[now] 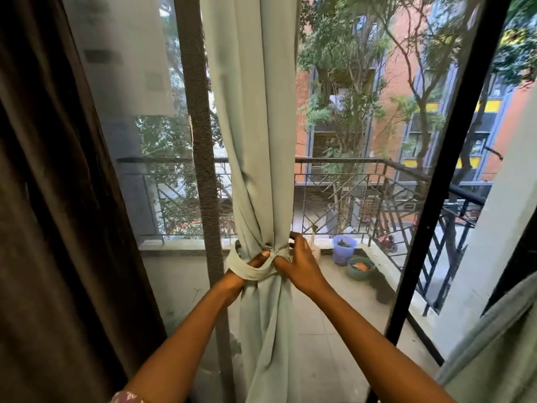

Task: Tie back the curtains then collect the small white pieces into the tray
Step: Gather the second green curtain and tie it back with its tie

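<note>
The pale green curtain point(255, 141) hangs in the middle of the view, in front of the window screen, and is gathered into a narrow waist by a tie-back band point(250, 270) of the same cloth. At the far left a dark brown curtain point(43, 199) is seen. The left hand point(255, 261) is passed through the loop of the band, with its fingers closed on the knot. Just beside it, the right hand point(300, 261) is closed on the same knot, pinching it from the right. Further right, on the balcony floor, a purple pot point(343, 249) and a green bowl point(361, 268) are placed near the railing point(406, 199).
</note>
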